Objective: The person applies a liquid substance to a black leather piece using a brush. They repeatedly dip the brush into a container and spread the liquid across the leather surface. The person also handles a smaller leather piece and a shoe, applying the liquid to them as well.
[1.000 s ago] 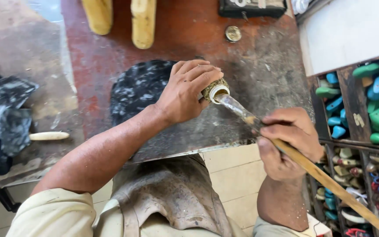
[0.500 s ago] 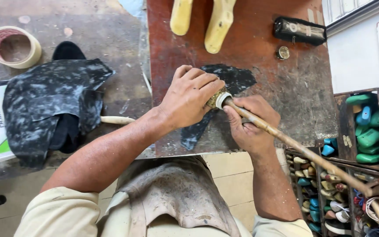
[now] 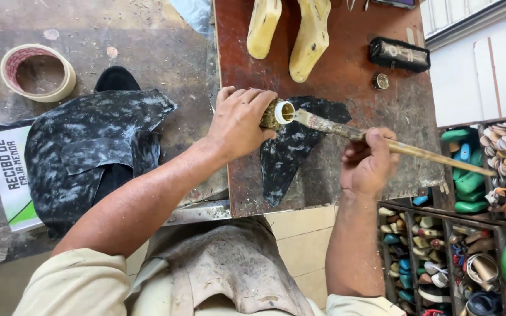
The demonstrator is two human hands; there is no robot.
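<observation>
Over the red table (image 3: 346, 76), my left hand (image 3: 238, 123) is wrapped tight around a small jar (image 3: 277, 113), tipped on its side with its mouth facing right. My right hand (image 3: 370, 164) pinches a long brush (image 3: 382, 142), and the brush tip sits right at the jar's mouth. Just under them lies a black piece (image 3: 291, 149), with two yellow foot shapes (image 3: 291, 32) near the table's far edge.
</observation>
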